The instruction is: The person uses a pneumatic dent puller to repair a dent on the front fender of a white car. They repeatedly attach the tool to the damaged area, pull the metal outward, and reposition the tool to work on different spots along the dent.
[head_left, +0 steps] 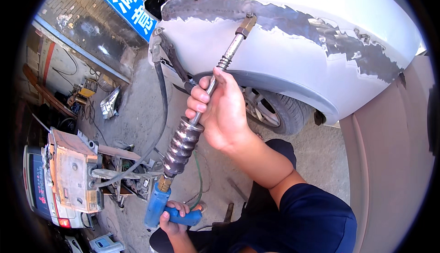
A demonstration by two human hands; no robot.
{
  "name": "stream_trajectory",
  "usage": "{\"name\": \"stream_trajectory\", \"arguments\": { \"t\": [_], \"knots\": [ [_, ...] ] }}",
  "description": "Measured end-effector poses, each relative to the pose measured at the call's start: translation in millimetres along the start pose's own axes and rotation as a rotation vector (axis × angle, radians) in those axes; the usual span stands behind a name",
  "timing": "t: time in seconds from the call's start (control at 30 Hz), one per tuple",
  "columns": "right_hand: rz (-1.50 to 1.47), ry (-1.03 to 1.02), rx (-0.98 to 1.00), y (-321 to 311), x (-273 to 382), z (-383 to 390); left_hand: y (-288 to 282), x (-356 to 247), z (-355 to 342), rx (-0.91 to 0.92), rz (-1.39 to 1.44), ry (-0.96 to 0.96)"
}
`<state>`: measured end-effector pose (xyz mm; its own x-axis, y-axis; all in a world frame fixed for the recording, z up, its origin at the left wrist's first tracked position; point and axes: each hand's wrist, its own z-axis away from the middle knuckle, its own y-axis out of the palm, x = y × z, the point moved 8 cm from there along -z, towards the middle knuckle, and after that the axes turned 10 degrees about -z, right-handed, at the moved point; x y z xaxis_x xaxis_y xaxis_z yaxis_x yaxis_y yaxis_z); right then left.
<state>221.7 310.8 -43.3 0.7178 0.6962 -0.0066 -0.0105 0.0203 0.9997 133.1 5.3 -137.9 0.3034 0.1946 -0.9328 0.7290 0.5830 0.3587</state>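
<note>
A long slide-hammer dent puller (231, 49) slants from the lower left up to a white car fender (275, 60). Its brass-coloured tip meets a strip of bare grey metal (284, 21), where the paint is gone with ragged edges. My right hand (227, 111) is closed round the slim steel rod, above the ribbed dark sliding weight (181, 145). Down at the tool's rear end, my left hand (174, 223) wraps the blue pistol handle (158, 205). Part of the rod is hidden behind my right fingers.
Below the fender are the car's wheel (275, 111) and tyre. A thick black cable (162, 97) hangs from a clamp at the panel's left end toward a worn machine box (73, 170). On the right is a brownish panel (389, 152); a green hose (199, 175) lies on the concrete.
</note>
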Motion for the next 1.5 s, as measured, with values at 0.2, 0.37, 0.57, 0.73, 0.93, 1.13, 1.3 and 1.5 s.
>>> {"name": "stream_trajectory", "arguments": {
  "t": [0.2, 0.37, 0.57, 0.73, 0.93, 1.13, 1.3, 1.5],
  "knots": [
    [-0.400, 0.355, 0.958, 39.2, -0.7, -7.7, 3.1, 4.7, -3.2, 0.105, -0.038, 0.042],
    [-0.341, 0.306, 0.867, 31.3, -0.2, -8.4, 6.3, 17.8, 6.6, 0.069, 0.041, 0.003],
    [0.062, 0.085, -0.060, 0.4, -25.4, 17.8, -23.5, 14.0, 8.4, -0.032, 0.125, -0.015],
    [0.054, 0.089, 0.011, 2.0, -15.6, 2.7, -6.4, 23.8, 8.5, -0.033, 0.129, -0.032],
    [0.068, 0.021, -0.010, -5.2, 4.3, -3.6, 9.6, 22.6, -5.2, 0.001, 0.126, -0.049],
    [0.062, 0.076, 0.034, -4.8, 11.1, -5.9, 13.3, 31.0, -2.9, 0.031, 0.123, -0.077],
    [0.049, 0.065, 0.022, -8.4, 9.5, -5.1, 10.8, 28.8, -1.7, 0.005, 0.127, -0.084],
    [0.069, 0.063, -0.020, -8.0, 9.8, -1.3, 9.7, 31.0, 1.2, -0.005, 0.123, -0.097]
  ]
}}
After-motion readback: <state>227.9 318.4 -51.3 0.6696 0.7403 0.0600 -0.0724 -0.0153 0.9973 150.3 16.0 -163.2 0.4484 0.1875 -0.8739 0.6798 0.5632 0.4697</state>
